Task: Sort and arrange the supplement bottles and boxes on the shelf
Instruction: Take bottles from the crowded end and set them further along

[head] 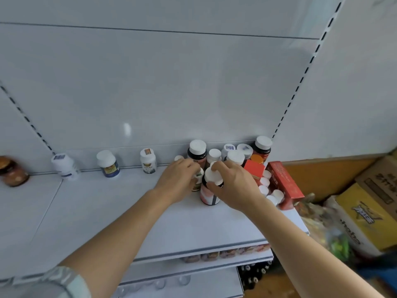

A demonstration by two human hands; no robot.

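Observation:
On the white shelf (107, 211), my right hand (234, 186) grips the white cap of a dark bottle with a pink label (209, 195). My left hand (178, 179) curls round a smaller bottle with a green label (197, 181), mostly hidden behind its fingers. Behind them a cluster of white-capped bottles (214, 154) stands against the back wall. Red boxes (283, 181) and several small white caps (266, 186) sit at the right end. Three separate bottles, white (64, 165), blue-labelled (108, 164) and dark-labelled (148, 161), line the back.
A brown jar (12, 171) stands at the far left on the neighbouring shelf. Cardboard cartons (365, 211) and bagged goods pile up on the floor to the right. Lower shelves (193, 265) with more goods lie below the front edge.

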